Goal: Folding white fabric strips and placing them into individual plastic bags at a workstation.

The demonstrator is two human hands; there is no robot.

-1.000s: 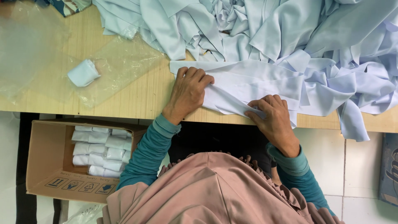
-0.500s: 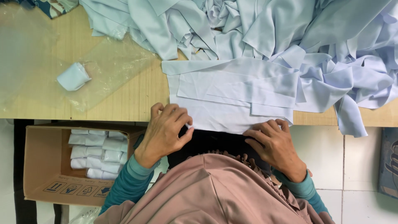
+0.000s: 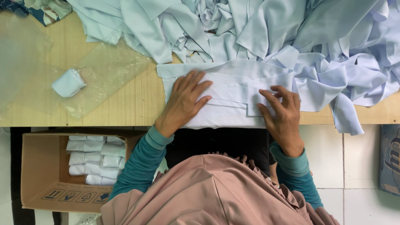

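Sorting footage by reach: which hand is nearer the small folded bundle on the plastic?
Left. The left hand lies right of the bundle; the right hand is farther right.

Under the left grip [image 3: 183,102] and the right grip [image 3: 281,114], the folded cloth [image 3: 225,98] hides its lower layers, so the number of folds cannot be told. Beyond both grips, the heap of pale cloth [image 3: 291,37] runs off the top and right edges and covers the far part of the desk [image 3: 125,104]. Left of the left grip, the cardboard box [image 3: 37,175] hides the lower rolls in its stack. Right of the right grip, a blue package [image 3: 389,160] is cut by the edge. A patterned fabric [image 3: 29,8] is cropped at the top left corner.
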